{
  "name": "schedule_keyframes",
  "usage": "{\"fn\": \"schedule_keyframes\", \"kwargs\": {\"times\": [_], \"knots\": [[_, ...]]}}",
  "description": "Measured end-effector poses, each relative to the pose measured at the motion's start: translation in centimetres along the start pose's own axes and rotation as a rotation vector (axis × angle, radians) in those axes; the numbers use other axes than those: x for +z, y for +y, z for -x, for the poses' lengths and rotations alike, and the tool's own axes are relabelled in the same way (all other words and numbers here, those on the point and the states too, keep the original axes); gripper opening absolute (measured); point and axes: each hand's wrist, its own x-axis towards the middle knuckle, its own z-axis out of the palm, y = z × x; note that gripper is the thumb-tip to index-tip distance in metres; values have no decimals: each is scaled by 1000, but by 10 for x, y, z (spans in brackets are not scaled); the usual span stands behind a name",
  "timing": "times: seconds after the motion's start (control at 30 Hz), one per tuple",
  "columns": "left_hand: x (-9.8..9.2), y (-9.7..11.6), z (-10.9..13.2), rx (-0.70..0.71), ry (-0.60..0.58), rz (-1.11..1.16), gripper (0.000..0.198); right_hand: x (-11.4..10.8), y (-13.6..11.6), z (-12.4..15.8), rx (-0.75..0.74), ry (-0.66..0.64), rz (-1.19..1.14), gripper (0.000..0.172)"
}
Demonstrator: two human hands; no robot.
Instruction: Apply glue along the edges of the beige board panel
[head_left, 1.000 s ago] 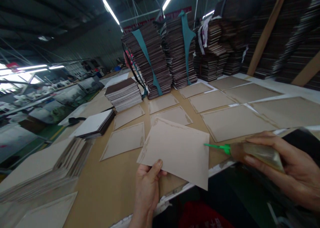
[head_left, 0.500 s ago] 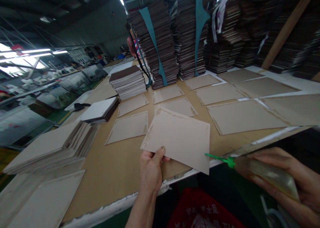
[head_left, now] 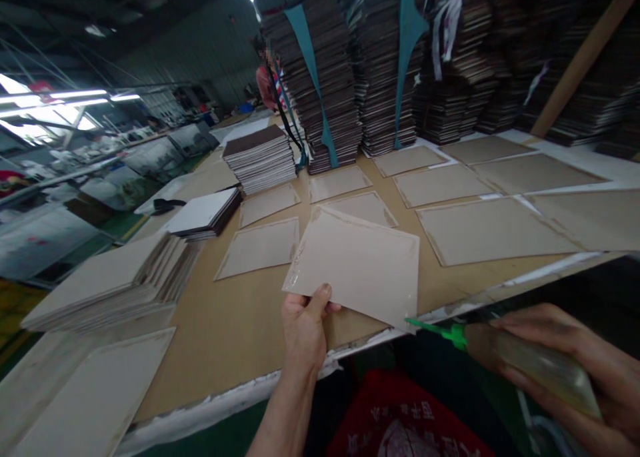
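My left hand (head_left: 306, 320) pinches the near edge of a grey-beige cardboard panel (head_left: 360, 267), thumb on top, holding it tilted above the table. Shiny wet streaks of glue run along the panel's left edge, with marks along its far and right edges too. In my right hand (head_left: 565, 357) is a glue bottle (head_left: 530, 360), cloudy and brownish, lying on its side with the fingers wrapped round it. Its green nozzle (head_left: 435, 328) points left, and the tip is at the panel's near right corner.
Several similar panels (head_left: 490, 230) lie spread over the brown table (head_left: 235, 337). Left stands a stack of bare boards (head_left: 105, 283); behind it are a white-topped stack (head_left: 203, 211) and a dark-topped stack (head_left: 260, 160). Tall tied piles (head_left: 320, 83) rise at the back. A person (head_left: 265, 83) stands beyond.
The nozzle tip has moved down along the panel's right edge to the near corner. The panel's near right corner sits slightly higher in view. Both hands keep their holds.
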Motion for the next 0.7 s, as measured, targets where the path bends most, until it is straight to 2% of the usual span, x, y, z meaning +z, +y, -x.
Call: {"fn": "schedule_keyframes", "kwargs": {"times": [0.27, 0.47, 0.6, 0.7], "knots": [[2, -1, -2, 48, 57, 75, 39, 5, -5, -20, -113, 2, -3, 40], [2, 0, -2, 49, 67, 108, 39, 7, -2, -23, -137, -21, 14, 43], [1, 0, -2, 52, 65, 116, 39, 4, -5, -28, -132, -64, 9, 36], [1, -1, -2, 53, 65, 126, 40, 2, -2, -30, -150, -29, 10, 36]]}}
